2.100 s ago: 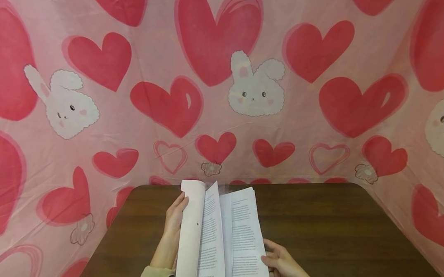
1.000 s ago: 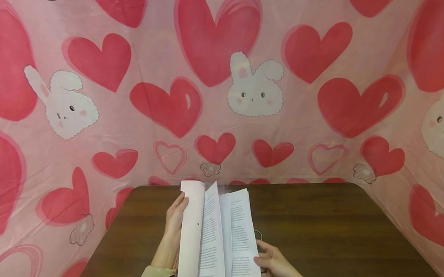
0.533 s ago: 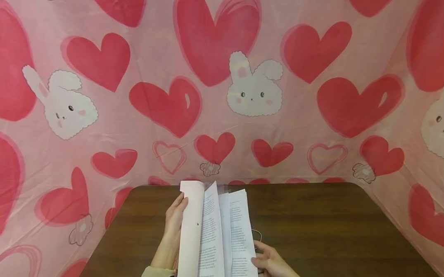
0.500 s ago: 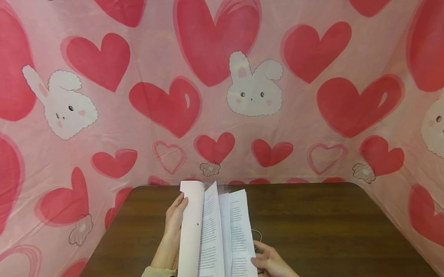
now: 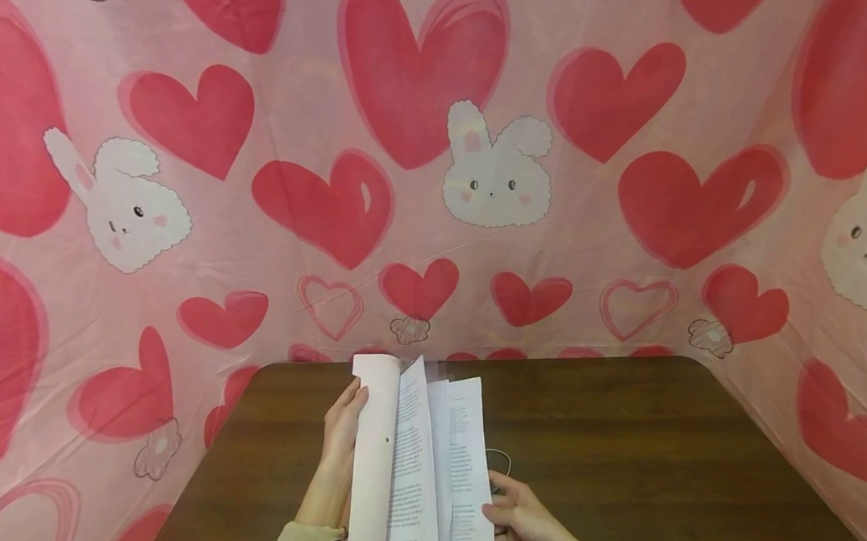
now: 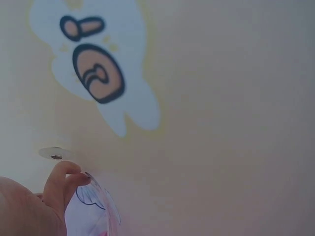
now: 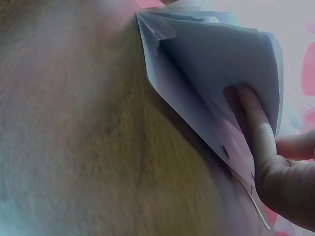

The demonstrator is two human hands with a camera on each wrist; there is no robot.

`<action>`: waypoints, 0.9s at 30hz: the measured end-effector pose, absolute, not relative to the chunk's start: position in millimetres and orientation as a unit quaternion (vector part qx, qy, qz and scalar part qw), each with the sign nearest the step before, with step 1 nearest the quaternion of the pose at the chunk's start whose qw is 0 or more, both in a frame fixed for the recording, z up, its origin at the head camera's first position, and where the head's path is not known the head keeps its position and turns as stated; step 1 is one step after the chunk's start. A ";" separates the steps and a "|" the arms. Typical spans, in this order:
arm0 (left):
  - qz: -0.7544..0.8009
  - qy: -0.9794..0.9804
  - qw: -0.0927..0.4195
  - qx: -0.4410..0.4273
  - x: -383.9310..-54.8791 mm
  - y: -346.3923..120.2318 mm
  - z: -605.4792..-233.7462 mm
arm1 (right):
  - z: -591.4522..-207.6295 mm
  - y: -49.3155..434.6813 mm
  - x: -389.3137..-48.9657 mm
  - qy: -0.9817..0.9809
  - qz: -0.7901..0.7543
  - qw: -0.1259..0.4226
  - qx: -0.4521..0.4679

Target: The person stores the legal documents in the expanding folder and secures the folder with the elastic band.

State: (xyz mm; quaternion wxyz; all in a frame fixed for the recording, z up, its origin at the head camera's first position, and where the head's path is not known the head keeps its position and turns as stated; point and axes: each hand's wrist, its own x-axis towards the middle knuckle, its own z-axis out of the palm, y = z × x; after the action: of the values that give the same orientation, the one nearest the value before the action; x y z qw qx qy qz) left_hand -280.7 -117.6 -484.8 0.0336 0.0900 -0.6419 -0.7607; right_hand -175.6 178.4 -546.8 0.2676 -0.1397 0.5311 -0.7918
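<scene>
In the head view my left hand (image 5: 341, 428) grips the left edge of an opened folder (image 5: 373, 453), whose pale cover curves toward me. The left wrist view shows fingertips (image 6: 74, 178) bent over that edge, beside a cartoon animal print (image 6: 101, 69) on the outside. Several white sheets with printed text (image 5: 468, 466) stand fanned out to the right of the cover. My right hand (image 5: 528, 517) pinches their right edge, thumb in front. In the right wrist view its fingers (image 7: 256, 113) lie along the back of the paper (image 7: 211, 64). The lower part of the folder is cut off.
A brown wooden table (image 5: 636, 457) lies beneath. A thin pale cord (image 5: 501, 459) loops out beside my right hand. Pink cloth (image 5: 581, 228) with red hearts and white rabbits hangs behind and at both sides.
My right hand has moved a little to the left with the printed sheets, and their top edge has dropped slightly. The cord has come into view. My left hand has hardly moved.
</scene>
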 end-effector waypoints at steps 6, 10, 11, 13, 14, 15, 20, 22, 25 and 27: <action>-0.766 -0.637 0.031 0.084 -280.1 -117.0 -485.4 | -546.6 171.1 -175.7 0.533 -0.790 0.269 -0.140; -0.776 -0.625 0.025 0.085 -279.7 -116.1 -485.1 | -546.5 167.5 -176.2 0.529 -0.792 0.270 -0.143; -0.778 -0.622 0.023 0.084 -279.7 -116.1 -485.0 | -546.2 166.7 -176.3 0.528 -0.792 0.271 -0.144; -0.779 -0.621 0.021 0.086 -279.1 -116.3 -484.6 | -545.4 165.3 -176.6 0.526 -0.792 0.273 -0.146; -0.778 -0.621 0.021 0.087 -278.9 -116.1 -484.3 | -544.9 164.8 -176.8 0.526 -0.791 0.274 -0.146; -0.778 -0.622 0.020 0.087 -278.6 -116.0 -484.2 | -544.5 164.3 -176.9 0.526 -0.792 0.275 -0.146; -0.779 -0.621 0.020 0.088 -277.6 -116.4 -483.7 | -544.1 162.7 -177.5 0.521 -0.795 0.275 -0.144; -0.780 -0.619 0.020 0.088 -277.2 -116.3 -483.5 | -544.6 162.6 -177.5 0.518 -0.796 0.277 -0.146; -0.773 -0.627 0.031 0.087 -276.5 -114.9 -482.7 | -545.1 162.7 -176.8 0.516 -0.797 0.279 -0.148; -0.763 -0.639 0.043 0.086 -276.0 -114.0 -481.7 | -545.7 162.7 -176.6 0.515 -0.797 0.277 -0.148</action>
State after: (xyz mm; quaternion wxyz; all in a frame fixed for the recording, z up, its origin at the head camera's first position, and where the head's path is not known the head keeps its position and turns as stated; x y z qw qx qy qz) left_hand -276.0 -114.0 -481.7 0.0431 0.0861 -0.6389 -0.7632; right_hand -176.6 162.7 -545.7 0.2770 -0.1476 0.5155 -0.7974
